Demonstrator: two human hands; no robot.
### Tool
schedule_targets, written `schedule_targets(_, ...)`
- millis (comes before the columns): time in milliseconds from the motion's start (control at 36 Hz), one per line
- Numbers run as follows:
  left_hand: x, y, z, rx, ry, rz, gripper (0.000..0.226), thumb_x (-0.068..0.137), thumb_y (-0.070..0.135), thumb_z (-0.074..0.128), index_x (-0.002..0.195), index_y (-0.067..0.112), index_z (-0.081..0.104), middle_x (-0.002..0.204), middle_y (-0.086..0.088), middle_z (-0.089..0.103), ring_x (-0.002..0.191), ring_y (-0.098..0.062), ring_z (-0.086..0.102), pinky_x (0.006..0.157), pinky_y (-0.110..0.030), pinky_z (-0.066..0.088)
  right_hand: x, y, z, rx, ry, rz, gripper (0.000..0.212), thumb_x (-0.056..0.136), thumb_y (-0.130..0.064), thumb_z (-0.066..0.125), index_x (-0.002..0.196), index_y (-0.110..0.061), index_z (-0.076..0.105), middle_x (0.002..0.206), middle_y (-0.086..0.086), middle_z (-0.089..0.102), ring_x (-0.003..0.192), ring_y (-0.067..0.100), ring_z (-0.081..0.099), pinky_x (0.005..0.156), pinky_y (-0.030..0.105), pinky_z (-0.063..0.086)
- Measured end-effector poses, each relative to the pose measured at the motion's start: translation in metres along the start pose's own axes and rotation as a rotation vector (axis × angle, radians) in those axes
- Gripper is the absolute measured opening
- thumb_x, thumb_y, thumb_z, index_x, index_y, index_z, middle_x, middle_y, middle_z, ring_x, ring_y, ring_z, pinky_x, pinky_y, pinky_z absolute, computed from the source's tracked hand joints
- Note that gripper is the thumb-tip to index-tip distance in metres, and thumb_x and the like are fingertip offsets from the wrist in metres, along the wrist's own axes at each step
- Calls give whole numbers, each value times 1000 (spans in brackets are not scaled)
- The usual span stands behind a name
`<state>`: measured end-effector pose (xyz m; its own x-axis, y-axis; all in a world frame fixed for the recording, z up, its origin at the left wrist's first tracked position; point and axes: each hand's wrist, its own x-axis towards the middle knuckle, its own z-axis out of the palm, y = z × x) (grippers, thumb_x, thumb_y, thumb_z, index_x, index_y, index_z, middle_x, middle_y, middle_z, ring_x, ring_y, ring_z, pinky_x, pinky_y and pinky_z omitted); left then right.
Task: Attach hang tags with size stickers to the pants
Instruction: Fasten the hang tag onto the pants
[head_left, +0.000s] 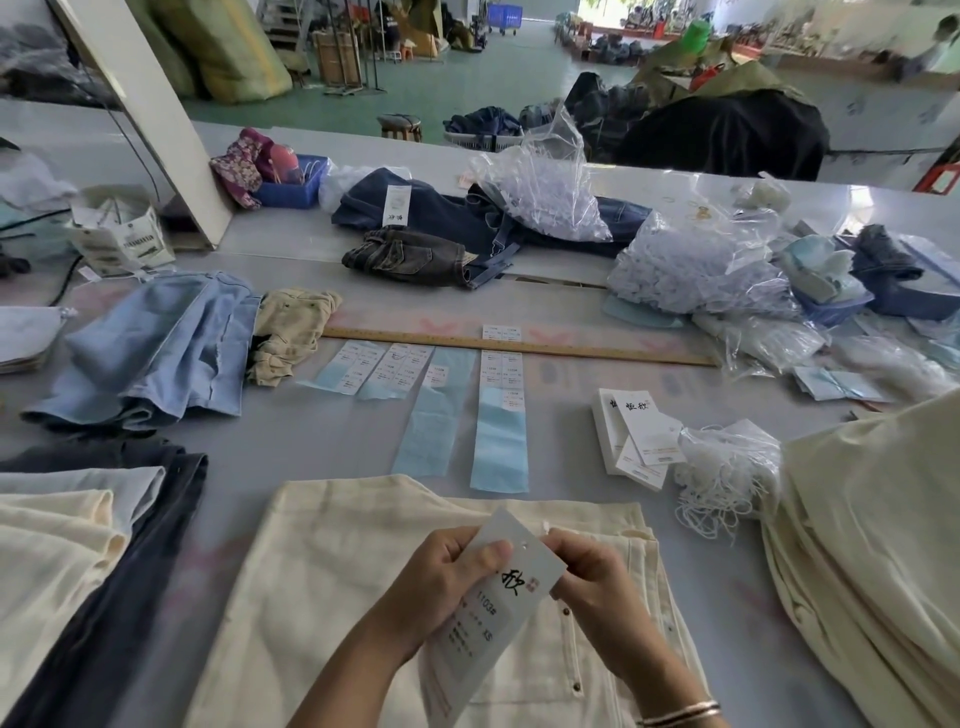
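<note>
Over the table (322, 447), both hands (524, 582) pinch the hang tag (514, 558).

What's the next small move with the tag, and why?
Probably thread the white string pinched by the right hand through the hole in the hang tag. The left hand holds the tag over the cream pants, sticker already on.

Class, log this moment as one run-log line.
step: threading tag | left hand: holds hang tag | right hand: pinches white string at tag hole | cream pants: flat beneath, untagged
</note>
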<state>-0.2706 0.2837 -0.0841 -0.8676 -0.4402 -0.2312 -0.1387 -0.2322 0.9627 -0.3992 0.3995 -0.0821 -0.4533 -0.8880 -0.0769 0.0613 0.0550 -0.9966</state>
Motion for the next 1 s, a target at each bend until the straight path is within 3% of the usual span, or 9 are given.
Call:
schedule_targets(111, 1, -1, 0, 21, -6, -5, 39, 76, 51, 62, 89, 17, 75, 74, -1, 70, 64, -12, 62, 58, -21, 46, 2, 2, -3, 22, 0, -35, 22, 83, -1, 65, 70, -17, 73, 66, 5, 66, 61, 15, 50, 63, 13, 38)
schedule_targets(167, 1, -2, 0, 30, -9, -9, 38, 76, 51, 62, 89, 17, 74, 74, 0, 70, 64, -12, 61, 58, -21, 46, 2, 2, -2, -3, 6, -50, 15, 81, -9, 67, 70, -17, 72, 66, 6, 67, 58, 9, 54, 68, 11, 38)
schedule_targets(278, 1, -3, -1, 103, -18, -19, 39, 79, 52, 60, 91, 17, 74, 74, 0, 70, 64, -13, 61, 59, -21, 46, 0, 2, -1, 32, -1, -60, 13, 80, -13, 62, 73, -15, 73, 66, 3, 67, 57, 1, 56, 56, 10, 42)
schedule_targets(389, 3, -4, -2, 224, 42, 4, 35, 83, 49, 58, 94, 20, 75, 78, -7, 73, 65, -18, 64, 60, -26, 48, -1, 9, -5, 43, -48, 0, 23, 87, -12, 51, 86, -13, 74, 76, 3, 65, 71, 11, 54, 65, 18, 41)
schedule_targets(472, 8, -9, -3, 415, 150, 37, 32, 82, 49, 57, 75, 21, 70, 67, 1, 68, 59, -12, 60, 59, -30, 47, -4, 13, -9, 144, -57, 78, 33, 81, -13, 43, 93, -5, 73, 76, 4, 60, 72, 12, 46, 65, 20, 38)
schedule_targets(611, 12, -23, 2, 716, 232, 94, 37, 90, 44, 56, 58, 26, 53, 57, 9, 58, 52, -10, 52, 53, -29, 43, -4, 20, -6, -230, 76, 78, 13, 88, -23, 64, 83, -17, 74, 73, 4, 67, 69, 4, 57, 63, 18, 42)
schedule_targets(750, 14, -33, 14, 688, 252, 97, 41, 92, 49, 52, 63, 20, 56, 60, 6, 62, 53, -8, 55, 53, -28, 45, 0, 28, -3, -350, 285, 90, 26, 89, -12, 61, 64, -12, 69, 62, 7, 61, 60, 10, 52, 58, 23, 39)
schedule_targets(917, 16, -46, 28, 583, 275, 65, 43, 92, 45, 55, 55, 22, 52, 55, 6, 59, 50, -6, 52, 51, -24, 40, -5, 31, -2, -456, 290, -16, 26, 84, -8, 66, 71, -30, 69, 66, -4, 63, 68, 1, 58, 59, 11, 40)
schedule_targets(1000, 16, -51, 34, 574, 293, 56, 40, 93, 40, 56, 55, 26, 52, 56, 8, 58, 52, -3, 53, 52, -20, 40, -6, 36, -3, -481, 293, 3, 20, 85, -10, 67, 74, -27, 70, 70, -5, 63, 72, -1, 58, 62, 11, 41)
